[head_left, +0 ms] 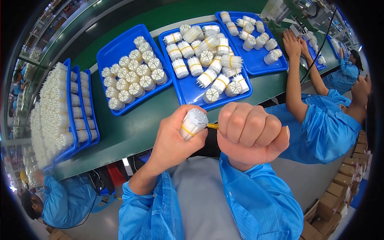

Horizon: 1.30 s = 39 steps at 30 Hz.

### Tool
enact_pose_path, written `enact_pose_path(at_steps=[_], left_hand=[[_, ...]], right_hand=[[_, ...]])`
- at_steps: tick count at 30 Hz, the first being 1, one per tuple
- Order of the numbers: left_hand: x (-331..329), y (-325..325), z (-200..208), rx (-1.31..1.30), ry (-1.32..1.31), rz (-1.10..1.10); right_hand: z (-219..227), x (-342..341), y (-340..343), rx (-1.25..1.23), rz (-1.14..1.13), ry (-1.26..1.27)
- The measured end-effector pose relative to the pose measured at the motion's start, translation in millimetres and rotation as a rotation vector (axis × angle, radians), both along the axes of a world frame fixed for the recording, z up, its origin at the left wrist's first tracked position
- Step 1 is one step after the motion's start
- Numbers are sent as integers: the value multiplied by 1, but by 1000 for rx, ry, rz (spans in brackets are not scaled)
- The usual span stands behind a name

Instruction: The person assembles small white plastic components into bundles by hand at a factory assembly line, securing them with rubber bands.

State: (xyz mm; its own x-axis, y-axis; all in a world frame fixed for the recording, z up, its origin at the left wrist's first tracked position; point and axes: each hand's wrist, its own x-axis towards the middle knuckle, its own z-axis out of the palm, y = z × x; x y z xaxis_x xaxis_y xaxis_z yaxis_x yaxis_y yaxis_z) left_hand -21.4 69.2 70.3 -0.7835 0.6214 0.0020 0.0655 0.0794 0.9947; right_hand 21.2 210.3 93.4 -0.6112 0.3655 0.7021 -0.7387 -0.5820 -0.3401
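My left hand is wrapped round a white cylindrical part with a yellow band, its grey, slotted end tilted upward. Closed in a fist, my right hand grips a slim tool with a yellow shaft and a thin metal tip. That tip meets the rim of the cylinder's upper end; whether it goes inside I cannot tell. The tool's handle is hidden in my fist. Just beyond my hands, a blue tray holds many similar banded cylinders, most lying on their sides.
To the left, another blue tray carries cylinders standing upright in rows. Stacked blue trays full of cylinders rise at the green bench's left end. At right, a co-worker's hands work beside a third tray. Cardboard boxes line the floor.
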Motion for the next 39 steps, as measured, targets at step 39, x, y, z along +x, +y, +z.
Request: enact_pose_path(at_steps=[39], left_hand=[[0,-10,-19,371,-503,-108]], right_hand=[[-14,0,13,-42,107,-53]])
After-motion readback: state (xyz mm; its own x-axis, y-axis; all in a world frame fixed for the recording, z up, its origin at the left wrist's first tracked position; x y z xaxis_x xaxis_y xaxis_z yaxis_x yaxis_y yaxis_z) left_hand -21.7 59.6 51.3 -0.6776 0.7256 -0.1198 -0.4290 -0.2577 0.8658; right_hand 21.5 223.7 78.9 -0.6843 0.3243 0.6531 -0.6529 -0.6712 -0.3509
